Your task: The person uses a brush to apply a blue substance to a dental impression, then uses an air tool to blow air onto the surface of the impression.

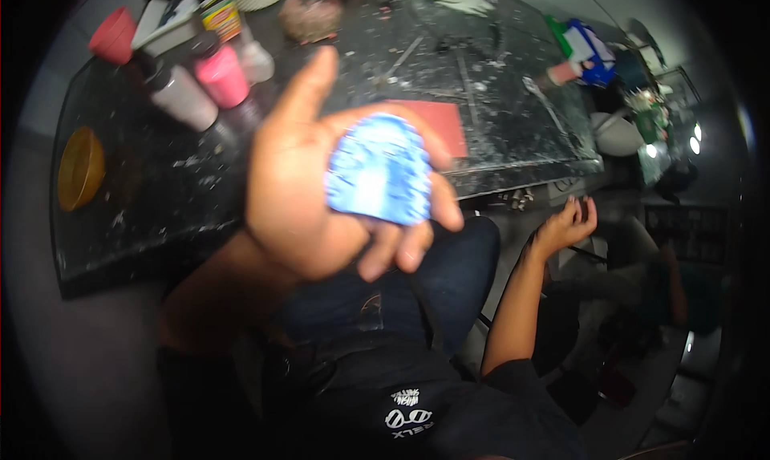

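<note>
My left hand point(293, 191) is raised over the near edge of the black bench, palm up and close to the camera. On its palm and fingers rests a blue dental model point(378, 171), arch-shaped with a bumpy, tooth-like rim; motion blurs its detail. The thumb points away from the model while the fingers curl loosely beneath and beside it. Off to the right, past the bench's edge, my right hand point(561, 229) is held up with fingers loosely bent and apart. Nothing I can make out is in it. A flat reddish-pink sheet point(441, 125) lies on the bench behind the model.
Pink point(220, 73) and whitish point(183, 97) bottles stand at the back left, near a red cup point(114, 36). A yellow bowl point(81, 169) sits at the left edge. White-smeared, the black bench point(513, 99) carries a glass jar point(311, 15). Another person point(682, 291) is at the right.
</note>
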`<action>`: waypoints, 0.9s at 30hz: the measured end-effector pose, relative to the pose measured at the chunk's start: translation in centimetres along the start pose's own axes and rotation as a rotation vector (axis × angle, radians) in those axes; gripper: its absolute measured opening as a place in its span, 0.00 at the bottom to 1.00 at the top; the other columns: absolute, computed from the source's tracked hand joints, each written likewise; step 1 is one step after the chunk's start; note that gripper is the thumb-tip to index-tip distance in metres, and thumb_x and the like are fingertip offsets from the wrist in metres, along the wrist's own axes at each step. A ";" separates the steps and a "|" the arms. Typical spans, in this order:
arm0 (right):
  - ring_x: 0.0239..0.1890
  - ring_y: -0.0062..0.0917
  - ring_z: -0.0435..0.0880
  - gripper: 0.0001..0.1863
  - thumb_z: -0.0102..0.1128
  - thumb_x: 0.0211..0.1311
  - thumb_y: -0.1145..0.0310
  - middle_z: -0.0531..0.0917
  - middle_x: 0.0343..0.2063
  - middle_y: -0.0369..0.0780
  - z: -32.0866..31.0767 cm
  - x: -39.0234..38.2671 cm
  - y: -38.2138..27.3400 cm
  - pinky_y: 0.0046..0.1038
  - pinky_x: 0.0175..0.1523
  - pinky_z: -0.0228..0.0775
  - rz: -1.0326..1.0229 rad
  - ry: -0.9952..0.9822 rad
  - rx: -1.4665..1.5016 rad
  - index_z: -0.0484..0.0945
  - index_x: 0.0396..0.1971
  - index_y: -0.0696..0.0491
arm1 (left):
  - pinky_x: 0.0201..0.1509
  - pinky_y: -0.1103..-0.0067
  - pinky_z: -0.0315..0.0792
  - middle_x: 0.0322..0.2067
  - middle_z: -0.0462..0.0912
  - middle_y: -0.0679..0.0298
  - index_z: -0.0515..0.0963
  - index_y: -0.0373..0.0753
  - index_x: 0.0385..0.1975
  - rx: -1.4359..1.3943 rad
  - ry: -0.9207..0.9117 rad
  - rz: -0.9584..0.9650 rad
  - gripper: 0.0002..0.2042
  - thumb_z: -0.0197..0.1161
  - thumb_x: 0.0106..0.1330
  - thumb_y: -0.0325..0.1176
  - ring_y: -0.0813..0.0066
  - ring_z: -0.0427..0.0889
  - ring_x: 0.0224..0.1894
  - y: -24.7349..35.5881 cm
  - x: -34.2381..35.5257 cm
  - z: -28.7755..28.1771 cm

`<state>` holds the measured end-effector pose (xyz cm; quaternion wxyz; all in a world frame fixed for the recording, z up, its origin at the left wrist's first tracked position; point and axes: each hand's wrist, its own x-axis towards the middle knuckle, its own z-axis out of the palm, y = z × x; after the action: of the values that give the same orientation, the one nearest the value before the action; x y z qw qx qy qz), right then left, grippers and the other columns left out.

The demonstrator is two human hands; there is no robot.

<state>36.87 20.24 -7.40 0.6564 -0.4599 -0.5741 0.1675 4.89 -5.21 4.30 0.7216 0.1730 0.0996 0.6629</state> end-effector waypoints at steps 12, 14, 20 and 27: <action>0.35 0.24 0.83 0.34 0.73 0.50 0.40 0.87 0.32 0.42 17.0 22.4 -5.3 0.27 0.44 0.73 -0.072 -0.548 -0.496 0.85 0.41 0.59 | 0.10 0.71 0.75 0.35 0.81 0.34 0.72 0.27 0.45 0.305 0.226 0.080 0.43 0.30 0.71 0.70 0.46 0.84 0.22 5.0 3.7 -6.3; 0.28 0.21 0.80 0.26 0.71 0.57 0.45 0.86 0.25 0.39 18.1 22.1 -6.0 0.25 0.38 0.70 -0.022 -0.659 -0.429 0.87 0.32 0.58 | 0.11 0.71 0.76 0.34 0.82 0.35 0.72 0.28 0.45 0.303 0.202 0.063 0.44 0.30 0.69 0.72 0.49 0.84 0.23 4.7 3.3 -7.0; 0.22 0.19 0.81 0.19 0.64 0.68 0.56 0.87 0.22 0.36 19.1 22.7 -6.9 0.26 0.29 0.71 -0.224 -0.576 -0.551 0.85 0.24 0.57 | 0.12 0.70 0.76 0.34 0.82 0.35 0.73 0.29 0.43 0.254 0.198 0.028 0.44 0.29 0.69 0.72 0.49 0.85 0.23 4.2 3.0 -7.1; 0.20 0.19 0.84 0.16 0.63 0.68 0.59 0.88 0.22 0.38 18.3 22.0 -7.1 0.24 0.28 0.74 -0.075 -0.642 -0.459 0.85 0.27 0.57 | 0.12 0.69 0.77 0.35 0.81 0.33 0.72 0.26 0.44 0.197 0.190 0.023 0.44 0.30 0.70 0.71 0.45 0.84 0.24 4.2 3.4 -7.6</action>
<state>24.32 40.51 9.98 0.3294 -0.4974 -0.7891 0.1461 -1.49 -0.65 -0.77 0.6806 0.1806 0.2302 0.6717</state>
